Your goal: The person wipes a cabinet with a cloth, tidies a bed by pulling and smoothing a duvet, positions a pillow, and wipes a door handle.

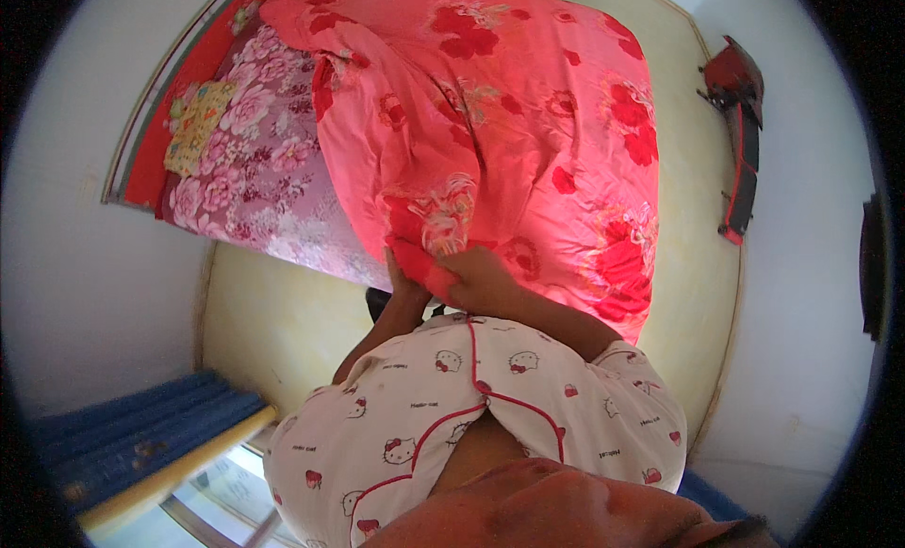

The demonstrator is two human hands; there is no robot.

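A large pink quilt [523, 124] with red flowers lies in folds over most of the bed and hangs past its right side. My left hand [406, 276] grips a bunched edge of it close to my body. Just to the right, my right hand [477, 276] is closed on the same gathered fabric. Where the quilt is drawn aside, a mauve sheet [276, 166] printed with pink peonies shows on the left part of the bed. A yellow patterned pillow [200, 127] rests near the red headboard [152, 156].
Pale floor [290, 308] runs along the near and right sides of the bed. By the right wall stands a low red and black object [739, 145], perhaps a folded scooter. A blue curtain [148, 435] hangs at the doorway on the lower left. White walls enclose the room.
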